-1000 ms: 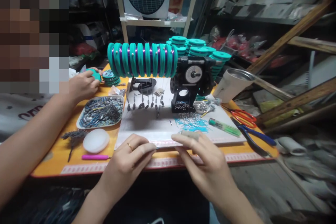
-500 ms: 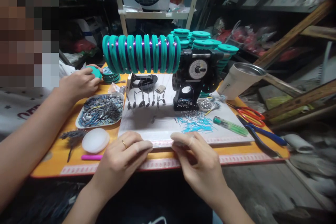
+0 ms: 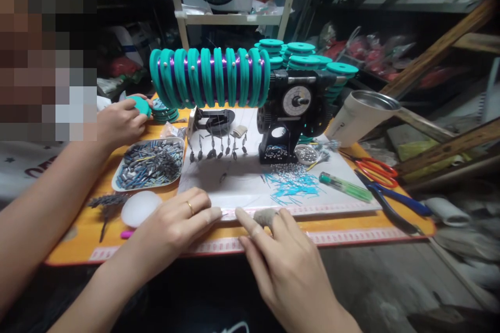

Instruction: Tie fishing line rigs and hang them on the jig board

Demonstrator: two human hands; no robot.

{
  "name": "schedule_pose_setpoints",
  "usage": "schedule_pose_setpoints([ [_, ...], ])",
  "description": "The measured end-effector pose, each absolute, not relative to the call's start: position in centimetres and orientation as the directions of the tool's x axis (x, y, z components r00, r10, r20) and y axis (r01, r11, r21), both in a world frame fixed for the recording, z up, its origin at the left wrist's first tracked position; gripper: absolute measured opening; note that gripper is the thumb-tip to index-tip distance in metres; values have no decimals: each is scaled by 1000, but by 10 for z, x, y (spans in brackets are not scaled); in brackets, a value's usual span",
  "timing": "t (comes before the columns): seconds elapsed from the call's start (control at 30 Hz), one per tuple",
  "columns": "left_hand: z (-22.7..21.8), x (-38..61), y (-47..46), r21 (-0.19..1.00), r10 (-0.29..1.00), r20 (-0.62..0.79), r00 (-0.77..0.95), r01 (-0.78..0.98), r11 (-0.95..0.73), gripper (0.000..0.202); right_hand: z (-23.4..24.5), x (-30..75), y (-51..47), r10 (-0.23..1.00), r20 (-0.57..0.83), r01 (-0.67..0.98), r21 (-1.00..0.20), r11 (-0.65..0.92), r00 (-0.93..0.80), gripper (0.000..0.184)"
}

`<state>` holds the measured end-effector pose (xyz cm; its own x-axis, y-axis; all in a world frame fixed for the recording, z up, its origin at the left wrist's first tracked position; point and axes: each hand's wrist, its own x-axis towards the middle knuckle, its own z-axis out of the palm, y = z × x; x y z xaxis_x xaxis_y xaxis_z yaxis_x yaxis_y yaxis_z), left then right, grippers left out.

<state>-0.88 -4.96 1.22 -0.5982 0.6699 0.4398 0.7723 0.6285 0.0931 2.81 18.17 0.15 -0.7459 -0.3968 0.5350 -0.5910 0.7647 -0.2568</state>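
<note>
My left hand (image 3: 177,231) is at the front edge of the white board (image 3: 242,187), fingers pressed together at the tips. A tiny pale sliver shows by its fingertips; what it pinches is too fine to make out. My right hand (image 3: 291,260) lies just to the right, index finger stretched onto the board's ruler strip (image 3: 304,211), thumb apart below. A grey, rough-looking patch shows at its middle finger; I cannot tell whether it is a finger wrap. Behind the hands, several dark weights (image 3: 213,154) hang on thin lines below a row of teal spools (image 3: 207,78).
A black machine with a dial (image 3: 297,101) carries the spools. Loose beads and blue bits (image 3: 292,184), a green tube (image 3: 346,187), pliers (image 3: 398,200) and orange scissors (image 3: 377,171) lie right. At left are a tray of small parts (image 3: 148,164), a white disc (image 3: 140,208) and a co-worker's hand (image 3: 125,119).
My right hand has shifted left and its index finger has straightened out of a pinch, coming close to my left fingertips. My left hand has moved slightly up and left.
</note>
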Motion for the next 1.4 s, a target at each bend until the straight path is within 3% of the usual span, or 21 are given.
schedule_pose_setpoints([
  [0.13,13,-10,-48,105,682,431,-591,784,612,15,-1,26,176,-424,472,-555,-179,812,-773,38],
  [0.3,12,-10,-40,137,703,408,-583,800,584,17,-3,27,190,-444,510,-568,-110,816,-737,36],
  [0.83,9,-15,-27,106,697,439,-567,803,586,20,-9,31,228,-350,541,-485,-126,865,-765,35],
  [1.17,10,-18,-16,76,695,479,-536,814,576,14,-7,31,240,-368,550,-472,-54,880,-750,34],
  [1.4,14,-20,-12,71,698,484,-529,818,571,11,-7,29,242,-354,539,-482,-113,869,-764,36],
])
